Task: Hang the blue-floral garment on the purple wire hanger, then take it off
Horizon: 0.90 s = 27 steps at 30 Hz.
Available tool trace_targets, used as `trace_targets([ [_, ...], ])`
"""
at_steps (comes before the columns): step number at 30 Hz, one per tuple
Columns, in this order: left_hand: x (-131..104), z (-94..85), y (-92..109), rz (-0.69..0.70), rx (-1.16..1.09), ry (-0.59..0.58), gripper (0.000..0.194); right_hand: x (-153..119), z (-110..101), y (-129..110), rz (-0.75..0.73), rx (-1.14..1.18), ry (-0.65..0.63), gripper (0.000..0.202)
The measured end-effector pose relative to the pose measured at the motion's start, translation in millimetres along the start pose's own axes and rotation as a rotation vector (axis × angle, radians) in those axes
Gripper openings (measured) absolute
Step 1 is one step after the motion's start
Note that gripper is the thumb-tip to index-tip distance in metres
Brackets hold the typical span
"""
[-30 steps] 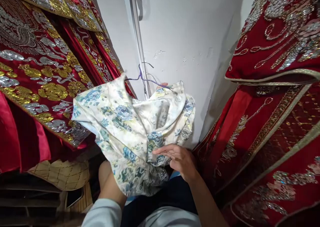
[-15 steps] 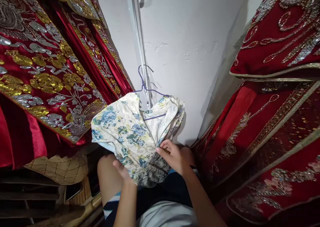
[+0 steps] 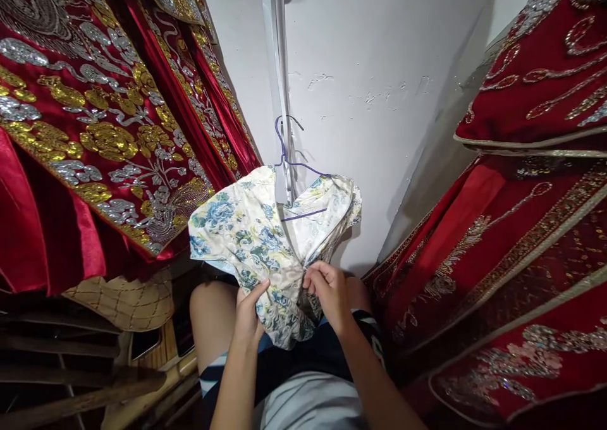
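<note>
Red embroidered garments (image 3: 108, 140) flank us, a wall (image 3: 370, 44) ahead. Our left hand (image 3: 247, 315) grips the floral blouse (image 3: 251, 237) — our right hand (image 3: 331, 293) pinches its front edge.

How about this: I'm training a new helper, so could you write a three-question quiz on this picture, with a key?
1. What colour is the hanger? A) yellow B) purple C) green
2. True or false: the left hand and the right hand both touch the flowered blouse.
3. Fill in: red clothes can be seen on ____ sides of the blouse.

Key: 1. B; 2. true; 3. both
</note>
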<state>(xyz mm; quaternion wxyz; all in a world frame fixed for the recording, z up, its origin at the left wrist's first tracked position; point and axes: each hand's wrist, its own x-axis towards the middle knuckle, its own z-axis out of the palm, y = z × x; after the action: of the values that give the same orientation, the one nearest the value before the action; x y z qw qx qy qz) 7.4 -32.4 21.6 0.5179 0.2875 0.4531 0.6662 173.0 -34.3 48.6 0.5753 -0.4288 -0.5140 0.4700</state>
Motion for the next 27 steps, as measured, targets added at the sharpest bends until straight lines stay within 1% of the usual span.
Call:
trace_targets([
  [2, 1.0, -2.4, -7.5, 0.185, 0.066, 0.200, 0.064, 0.8, -4.0, -2.5, 0.052, 0.000, 0.032, 0.021],
  [3, -0.2, -2.5, -11.7, 0.311, 0.135, 0.303, 0.062, 1.6, -5.6, -2.2, 0.090, 0.012, 0.031, 0.021],
  [4, -2.4, -1.3, -15.9, 0.446, 0.220, 0.372, 0.056, 2.5, -6.4, -0.9, 0.128, 0.039, 0.023, 0.022],
  [5, -5.3, 1.1, -20.1, 0.569, 0.310, 0.382, 0.048, 3.2, -6.3, 1.2, 0.162, 0.072, 0.009, 0.023],
  [6, -8.5, 4.8, -24.3, 0.659, 0.395, 0.321, 0.040, 3.8, -5.3, 3.9, 0.191, 0.104, -0.007, 0.023],
  [7, -11.5, 9.6, -28.3, 0.698, 0.461, 0.203, 0.034, 4.2, -3.4, 6.8, 0.209, 0.128, -0.019, 0.022],
  [8, -13.9, 15.1, -32.1, 0.684, 0.499, 0.068, 0.030, 4.3, -1.1, 9.5, 0.214, 0.144, -0.032, 0.021],
  [9, -15.4, 20.8, -35.5, 0.637, 0.506, -0.049, 0.028, 4.2, 1.5, 11.8, 0.211, 0.150, -0.040, 0.020],
  [10, -16.1, 26.3, -38.3, 0.579, 0.499, -0.127, 0.026, 4.0, 3.7, 13.5, 0.205, 0.150, -0.047, 0.018],
  [11, -15.9, 31.1, -40.3, 0.529, 0.490, -0.164, 0.024, 3.8, 5.4, 14.6, 0.200, 0.146, -0.053, 0.017],
  [12, -15.3, 34.9, -41.6, 0.499, 0.487, -0.172, 0.020, 3.6, 6.4, 15.1, 0.196, 0.140, -0.057, 0.016],
  [14, -13.7, 38.9, -41.9, 0.487, 0.508, -0.183, 0.012, 3.7, 6.3, 15.1, 0.204, 0.135, -0.049, 0.017],
  [17, -13.5, 38.1, -39.9, 0.500, 0.547, -0.241, 0.010, 4.0, 3.4, 14.6, 0.265, 0.168, -0.020, 0.027],
  [19, -14.6, 35.8, -39.2, 0.503, 0.551, -0.249, 0.013, 3.9, 2.0, 14.6, 0.314, 0.217, -0.058, 0.035],
  [21, -15.5, 33.3, -39.8, 0.501, 0.550, -0.246, 0.017, 3.3, 1.3, 15.2, 0.358, 0.291, -0.124, 0.039],
  [24, -15.2, 29.6, -41.2, 0.506, 0.534, -0.250, 0.017, 1.9, 0.6, 17.4, 0.436, 0.428, -0.191, 0.040],
  [27, -13.8, 25.1, -41.8, 0.525, 0.520, -0.249, 0.014, 0.4, -1.3, 22.3, 0.509, 0.501, -0.228, 0.039],
])
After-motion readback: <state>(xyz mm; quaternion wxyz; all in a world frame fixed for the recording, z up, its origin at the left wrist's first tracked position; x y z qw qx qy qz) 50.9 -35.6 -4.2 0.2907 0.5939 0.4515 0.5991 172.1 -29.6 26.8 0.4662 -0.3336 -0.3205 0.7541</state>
